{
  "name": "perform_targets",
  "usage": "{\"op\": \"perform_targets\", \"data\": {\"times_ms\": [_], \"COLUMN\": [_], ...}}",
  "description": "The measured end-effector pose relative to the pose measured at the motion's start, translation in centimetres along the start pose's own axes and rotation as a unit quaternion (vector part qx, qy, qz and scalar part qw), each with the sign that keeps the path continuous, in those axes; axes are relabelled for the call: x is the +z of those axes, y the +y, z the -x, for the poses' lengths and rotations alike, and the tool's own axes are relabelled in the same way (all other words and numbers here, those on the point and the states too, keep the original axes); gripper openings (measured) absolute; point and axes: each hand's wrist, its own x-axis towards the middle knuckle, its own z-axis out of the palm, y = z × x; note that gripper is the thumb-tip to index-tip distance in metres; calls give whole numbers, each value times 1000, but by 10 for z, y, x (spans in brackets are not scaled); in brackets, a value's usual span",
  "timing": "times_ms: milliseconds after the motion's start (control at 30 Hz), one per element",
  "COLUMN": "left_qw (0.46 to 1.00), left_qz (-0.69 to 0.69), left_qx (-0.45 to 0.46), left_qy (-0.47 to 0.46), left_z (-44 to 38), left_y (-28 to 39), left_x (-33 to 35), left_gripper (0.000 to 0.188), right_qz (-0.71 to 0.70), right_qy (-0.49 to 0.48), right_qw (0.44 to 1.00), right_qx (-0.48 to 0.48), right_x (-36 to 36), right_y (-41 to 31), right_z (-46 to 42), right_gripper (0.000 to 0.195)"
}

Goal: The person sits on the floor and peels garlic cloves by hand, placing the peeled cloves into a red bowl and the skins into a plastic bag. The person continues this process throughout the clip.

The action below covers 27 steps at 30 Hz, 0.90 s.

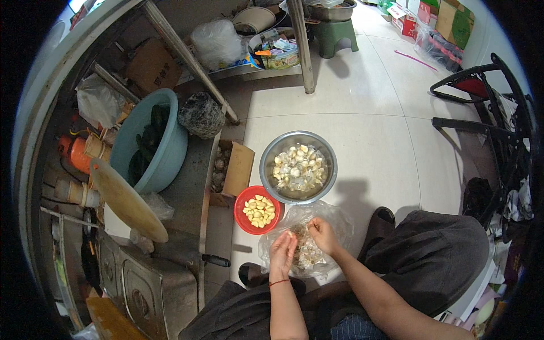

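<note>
My left hand (284, 251) has its fingertips closed on a small pale piece, apparently a garlic clove. My right hand (321, 235) is just to its right, fingers bent together; whether they pinch anything is too small to tell. Both are over a clear plastic bag (340, 221) spread on the floor, with garlic skins (311, 254) lying on it. Beyond the hands, a steel bowl (332, 170) holds unpeeled garlic cloves (299, 163) in what looks like water. A red plastic bowl (242, 227) with peeled garlic cloves (258, 210) touches its lower left side.
An opened cardboard box (239, 170) of garlic bulbs stands beside the low shelf at left. On that shelf are a blue-green tub (176, 144) of dark green vegetables and a dark stone (202, 114). A black-framed chair (471, 123) stands right; my shoes flank the bag.
</note>
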Motion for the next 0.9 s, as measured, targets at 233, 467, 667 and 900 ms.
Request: {"op": "perform_targets", "data": {"times_ms": [233, 467, 667, 900], "left_qw": [974, 978, 987, 994], "left_qz": [179, 200, 158, 50], "left_qx": [118, 46, -5, -18], "left_qy": [67, -22, -30, -100], "left_z": [-26, -18, -8, -9], "left_y": [36, 24, -9, -13], "left_x": [-12, -8, 8, -4], "left_gripper": [34, 68, 68, 50], "right_qz": [60, 35, 28, 81], "right_qy": [-6, -50, -136, -72], "right_qw": [998, 997, 990, 993], "right_qx": [-21, -39, -20, -42], "right_x": [2, 8, 12, 15], "right_y": [-15, -6, -1, -35], "right_z": [7, 9, 15, 29], "right_gripper": [8, 6, 9, 14]}}
